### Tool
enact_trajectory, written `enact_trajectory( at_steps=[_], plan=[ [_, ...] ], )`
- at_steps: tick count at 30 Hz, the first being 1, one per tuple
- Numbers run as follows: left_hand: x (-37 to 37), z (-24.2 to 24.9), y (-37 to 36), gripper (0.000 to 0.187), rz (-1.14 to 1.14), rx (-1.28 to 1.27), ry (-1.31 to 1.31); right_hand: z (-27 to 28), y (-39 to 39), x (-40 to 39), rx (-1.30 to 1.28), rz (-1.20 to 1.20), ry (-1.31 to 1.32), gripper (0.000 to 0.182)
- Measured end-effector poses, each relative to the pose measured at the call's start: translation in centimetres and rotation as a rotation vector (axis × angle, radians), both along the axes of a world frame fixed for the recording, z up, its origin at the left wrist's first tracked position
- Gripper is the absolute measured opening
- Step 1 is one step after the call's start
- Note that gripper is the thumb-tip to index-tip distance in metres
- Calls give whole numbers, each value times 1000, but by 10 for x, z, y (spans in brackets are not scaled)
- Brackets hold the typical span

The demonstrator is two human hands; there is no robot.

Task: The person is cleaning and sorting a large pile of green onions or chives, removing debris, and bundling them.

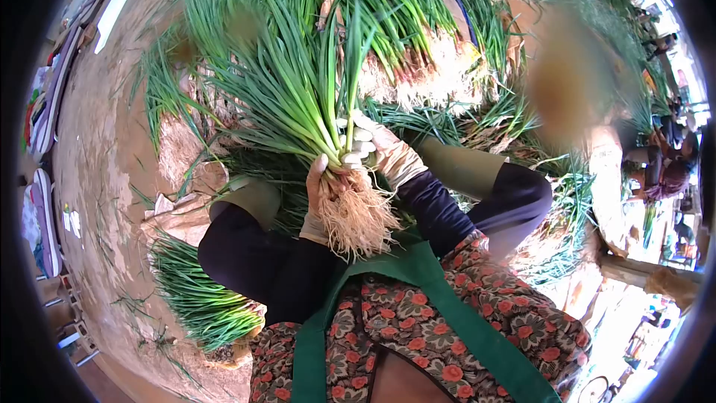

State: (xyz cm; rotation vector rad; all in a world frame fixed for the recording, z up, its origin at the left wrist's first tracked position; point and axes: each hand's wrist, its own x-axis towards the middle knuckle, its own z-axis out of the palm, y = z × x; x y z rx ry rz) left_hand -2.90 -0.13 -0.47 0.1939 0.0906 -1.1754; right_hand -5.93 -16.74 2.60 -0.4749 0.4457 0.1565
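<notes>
In front of my lap I hold a bunch of green onions, leaves fanned up and away, roots hanging toward me. My right hand, in a pale glove with a tan cuff, wraps its fingers around the lower stems from the right. From the left, my left hand grips the base just above the roots; its thumb shows, and the roots hide much of the rest. Beyond lies a large pile of green onions, its roots turned toward me.
A second heap of green onions rests by my left knee. Loose leaves lie past my right leg. On the far right a wooden beam and other people appear. Bare floor stretches along the left.
</notes>
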Motion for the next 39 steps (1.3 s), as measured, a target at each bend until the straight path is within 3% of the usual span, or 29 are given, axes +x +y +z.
enact_trajectory(
  at_steps=[2, 4, 5, 6, 7, 9, 10, 11, 13, 14, 15, 16, 17, 19, 20, 21, 23, 24, 25, 26, 27, 28, 29, 32, 34, 35, 37, 39],
  plan=[
    [-6, 38, -3, 49, 69, 138, -105, -34, 3, 6, 58, -17, -81, 27],
    [-6, 45, -2, 49, 0, -57, -54, -56, 28, 14, -939, -38, -107, 31],
    [-6, 45, -3, 49, -28, -158, -25, -79, 31, 13, -1184, -16, 8, 33],
    [-2, 44, -3, 49, -70, -363, 12, -86, 24, 3, -1605, 112, 99, 38],
    [1, 47, -1, 52, -63, -445, 25, -83, 17, -5, -1542, 374, 149, 42],
    [7, 59, 0, 56, -9, -530, -3, -107, 6, -28, -1717, 792, -168, 42],
    [1, 67, 3, 59, 113, -439, 16, -110, -7, -47, -1628, 861, -234, 45],
    [-1, 77, 1, 53, 216, -362, 52, -136, -22, -46, -1786, 1021, -365, 43],
    [26, 43, -4, 50, -23, -425, -83, -42, -43, -34, -1675, 932, -11, 33],
    [9, 72, -3, 43, 198, -7, 2, -28, -48, -37, -1560, 569, -13, 32],
    [9, 59, -1, 39, 157, 2, 59, -19, -48, -37, -1411, 227, -14, 31],
    [13, 41, -3, 43, 114, 90, -54, -12, -43, -31, -1068, 75, -101, 32],
    [19, 29, -5, 46, 71, 180, -165, -7, -36, -33, -631, 105, -99, 45],
    [20, 45, -9, 38, -35, 282, -166, 1, 1, -37, -200, 171, -248, 55],
    [17, 45, -10, 35, 100, 306, -196, 29, 37, -49, 2, 144, -326, 65],
    [24, 32, -5, 36, 45, 316, -271, 5, 43, -67, -687, 198, -440, 63],
    [15, 61, 2, 36, 150, 295, -168, 36, 67, -102, -29, 45, -195, 53],
    [26, 54, 4, 37, 107, 245, -200, 12, 59, -106, -240, 201, 18, 45],
    [34, 49, 7, 37, 124, 261, -178, 60, 64, -109, -578, 238, 43, 37],
    [41, 62, 20, 36, 177, 274, -304, 50, 58, -116, -737, 344, -99, 21],
    [50, 64, 24, 34, 261, 176, -267, 6, 23, -124, -207, 324, -46, 15],
    [55, 76, 39, 32, 380, 118, -304, 1, 11, -135, -380, 285, -5, 9],
    [50, 105, 68, 33, 469, 152, -333, 0, -1, -146, -554, 254, 50, 8],
    [54, 142, 121, 43, 529, 55, -311, -6, -18, -119, -1336, 384, -293, 17],
    [40, 172, 146, 44, 598, 135, -381, 36, 0, -63, -1412, 378, -389, 32],
    [34, 181, 155, 44, 626, 173, -419, 67, 17, -16, -1311, 353, -303, 40],
    [31, 183, 168, 42, 677, 256, -533, 156, 118, 32, -1156, 246, -608, 50],
    [25, 188, 187, 42, 658, 278, -563, 140, 149, 54, -1101, 494, -707, 49]
  ],
)
